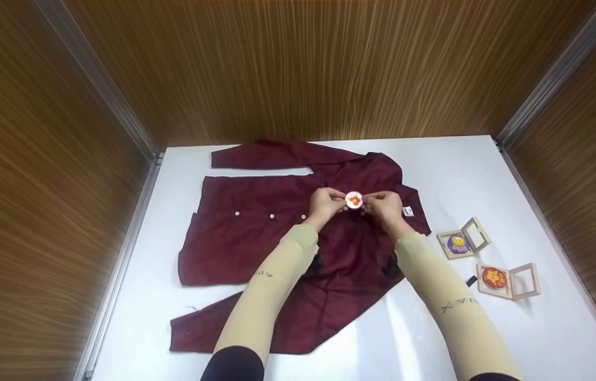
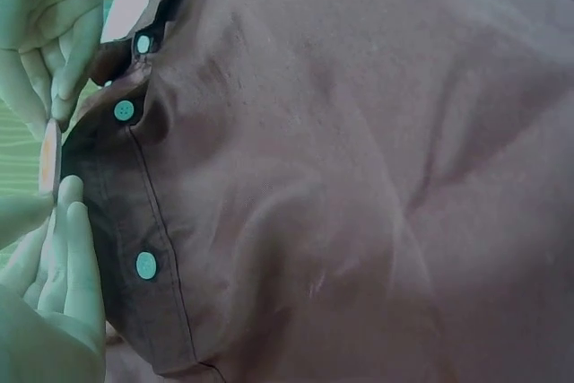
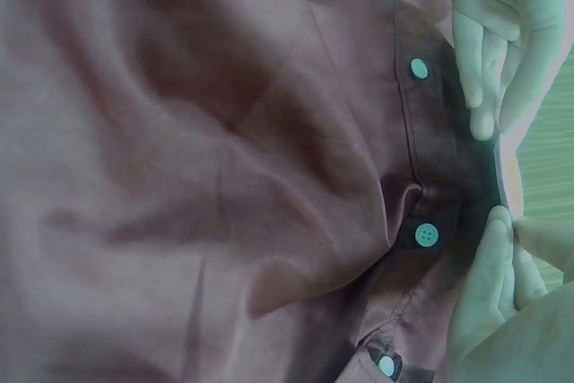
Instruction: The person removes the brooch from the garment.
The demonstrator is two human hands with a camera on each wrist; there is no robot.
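Observation:
A small round badge, white with a red and orange flower-like pattern, is held up over the dark red shirt. My left hand pinches its left edge and my right hand pinches its right edge, thumbs and fingers meeting at the rim. Seen edge-on in the left wrist view, the badge looks thin and flat, close beside the buttoned placket. The right wrist view also shows both hands at the badge. The shirt lies spread sideways, collar to the right, with white buttons down its front.
On the right of the white table stand two small open wooden cases, one with a purple and yellow badge, the other with a red and orange badge. A small black piece lies beside them. Wood-grain panels enclose the table.

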